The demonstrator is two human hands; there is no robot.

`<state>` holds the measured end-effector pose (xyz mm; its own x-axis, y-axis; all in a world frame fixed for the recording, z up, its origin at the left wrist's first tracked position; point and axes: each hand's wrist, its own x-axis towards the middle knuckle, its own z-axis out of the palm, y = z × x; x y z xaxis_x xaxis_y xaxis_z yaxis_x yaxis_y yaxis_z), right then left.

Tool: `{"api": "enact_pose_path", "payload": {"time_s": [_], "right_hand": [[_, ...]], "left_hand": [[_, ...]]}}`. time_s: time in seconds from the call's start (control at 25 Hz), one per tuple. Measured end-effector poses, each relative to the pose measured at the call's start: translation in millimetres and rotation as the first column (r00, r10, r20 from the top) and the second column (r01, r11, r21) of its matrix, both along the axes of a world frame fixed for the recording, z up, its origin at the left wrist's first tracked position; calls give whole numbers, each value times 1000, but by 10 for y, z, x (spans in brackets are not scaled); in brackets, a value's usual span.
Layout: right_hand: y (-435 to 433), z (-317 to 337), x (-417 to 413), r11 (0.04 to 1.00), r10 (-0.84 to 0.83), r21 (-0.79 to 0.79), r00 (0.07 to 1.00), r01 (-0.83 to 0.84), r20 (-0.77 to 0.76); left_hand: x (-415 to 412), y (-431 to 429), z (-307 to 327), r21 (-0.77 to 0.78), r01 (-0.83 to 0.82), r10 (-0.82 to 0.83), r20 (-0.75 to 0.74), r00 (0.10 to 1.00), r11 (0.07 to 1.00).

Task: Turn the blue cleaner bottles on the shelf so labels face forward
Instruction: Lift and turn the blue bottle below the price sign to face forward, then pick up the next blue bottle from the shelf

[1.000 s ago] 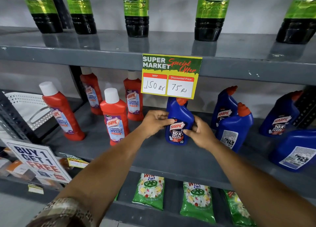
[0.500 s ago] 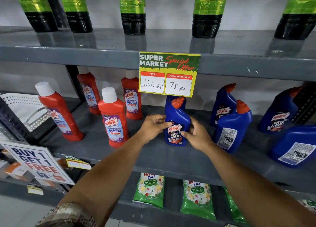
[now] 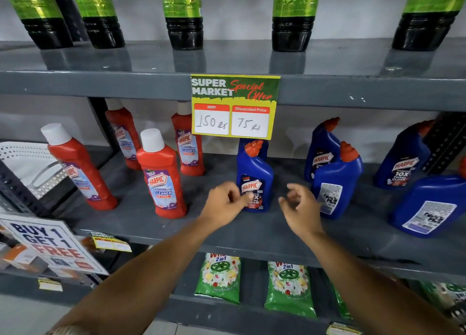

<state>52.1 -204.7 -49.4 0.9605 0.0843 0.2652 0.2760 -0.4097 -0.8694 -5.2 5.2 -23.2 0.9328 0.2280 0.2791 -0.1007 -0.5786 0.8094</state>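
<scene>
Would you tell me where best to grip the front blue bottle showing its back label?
Probably the flat sides of the bottle, with the right hand coming from the front. It stands upright, its angled neck is awkward, and another bottle sits close behind.

Both bare forearms reach up toward the blue bottle (image 3: 254, 178), left hand (image 3: 224, 203) loosely curled just left of it, fingertips overlapping its label, right hand (image 3: 300, 206) spread, empty, just right, apart.
</scene>
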Motion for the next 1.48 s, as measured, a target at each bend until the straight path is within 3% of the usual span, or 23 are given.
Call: {"api": "enact_pose_path", "payload": {"time_s": [0.12, 0.24, 0.32, 0.48, 0.6, 0.72, 0.84, 1.16, 1.32, 1.48], "right_hand": [[-292, -110, -122, 980, -201, 1, 975, 201, 92], [-542, -136, -140, 942, -331, -18, 939, 334, 97], [-679, -118, -137, 939, -343, -22, 938, 344, 51], [-814, -61, -107, 950, -302, -61, 951, 306, 61], [-882, -55, -81, 968, -237, -81, 971, 240, 36], [-930, -33, -54, 987, -145, -68, 989, 144, -7], [-981, 28, 44, 993, -109, -56, 994, 107, -21], [-1086, 90, 173, 987, -133, -82, 990, 135, 37], [-1073, 155, 148, 990, -139, 36, 985, 136, 101], [-1227, 334, 282, 984, 69, 158, 991, -87, 116]], "left_hand": [[-31, -390, -20, 34, 230, -229, -42, 973, 973], [252, -937, 163, 27, 251, -251, 35, 967, 968], [499, -1277, 336, -65, 251, -252, -15, 968, 966], [879, -1640, 482, -72, 348, -356, -168, 919, 935], [939, -1777, 448, -34, 263, -265, -135, 955, 964], [940, -1848, 474, -140, 118, -142, -179, 974, 983], [939, -1880, 529, -233, 65, -122, -241, 963, 970], [842, -1907, 540, -425, 113, -205, -179, 962, 898], [894, -1936, 644, -545, 137, -251, -141, 958, 827], [992, -1889, 731, -658, 220, -373, -100, 923, 721]]}}
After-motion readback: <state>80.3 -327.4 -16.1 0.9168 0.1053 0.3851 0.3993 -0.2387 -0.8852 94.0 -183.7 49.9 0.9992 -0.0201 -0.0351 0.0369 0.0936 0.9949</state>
